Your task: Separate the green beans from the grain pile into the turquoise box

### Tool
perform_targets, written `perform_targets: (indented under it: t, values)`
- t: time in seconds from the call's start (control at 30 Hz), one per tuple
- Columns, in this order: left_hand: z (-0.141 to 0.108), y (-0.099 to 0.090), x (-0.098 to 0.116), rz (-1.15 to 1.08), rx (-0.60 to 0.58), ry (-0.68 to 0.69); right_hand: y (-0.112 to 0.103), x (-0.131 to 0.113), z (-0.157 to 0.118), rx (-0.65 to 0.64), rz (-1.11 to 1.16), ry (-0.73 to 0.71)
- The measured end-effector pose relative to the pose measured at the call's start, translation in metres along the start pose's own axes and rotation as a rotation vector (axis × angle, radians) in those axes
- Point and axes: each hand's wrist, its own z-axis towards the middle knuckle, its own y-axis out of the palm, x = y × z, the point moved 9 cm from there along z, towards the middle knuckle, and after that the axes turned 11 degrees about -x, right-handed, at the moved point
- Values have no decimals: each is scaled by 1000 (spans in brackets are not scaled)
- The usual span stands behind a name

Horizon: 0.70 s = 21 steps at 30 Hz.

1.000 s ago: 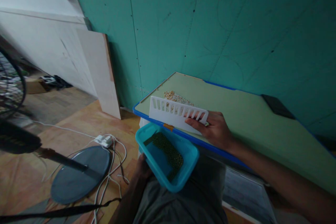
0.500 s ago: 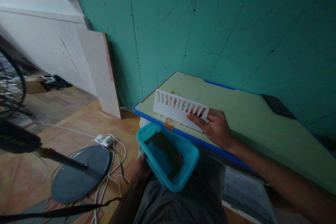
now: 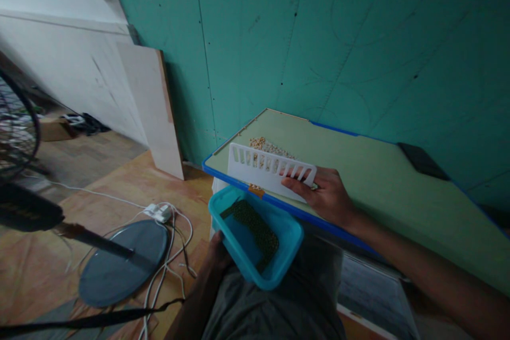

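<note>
My right hand (image 3: 324, 194) is closed on one end of a white slotted plastic divider (image 3: 258, 170), which stands on edge along the near rim of the table (image 3: 358, 180). Behind the divider lies a small heap of pale and yellowish grains (image 3: 263, 144); some show through its slots. A few more grains lie at the brown tape on the table's edge. My left hand (image 3: 219, 252) grips the side of a turquoise plastic tub (image 3: 292, 241), held tilted just below that edge. Small dark green beans (image 3: 255, 228) cover part of the tub's bottom.
A dark phone-like slab (image 3: 423, 161) rests at the table's far right. On the floor to the left are a fan's round base (image 3: 123, 260), a white power strip (image 3: 158, 213) and loose cables. A pale board (image 3: 149, 111) leans by the green wall.
My right hand has drawn the divider slightly toward me and left, down to the table's edge. More of the grain heap shows behind it. The tub is almost unmoved.
</note>
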Motion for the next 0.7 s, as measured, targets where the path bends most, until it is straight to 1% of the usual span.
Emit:
perform_targets:
  t: [0.2, 0.4, 0.5, 0.7]
  values:
    - [2, -3, -3, 31, 6, -14, -1, -3, 1, -1, 17, -17]
    - [6, 6, -2, 33, 0, -20, 2, 6, 0, -35, 25, 74]
    - [6, 9, -1, 31, -6, -14, 2, 10, -1, -40, 34, 97]
    - [3, 5, -2, 29, -1, -23, 5, 11, -1, -52, 18, 92]
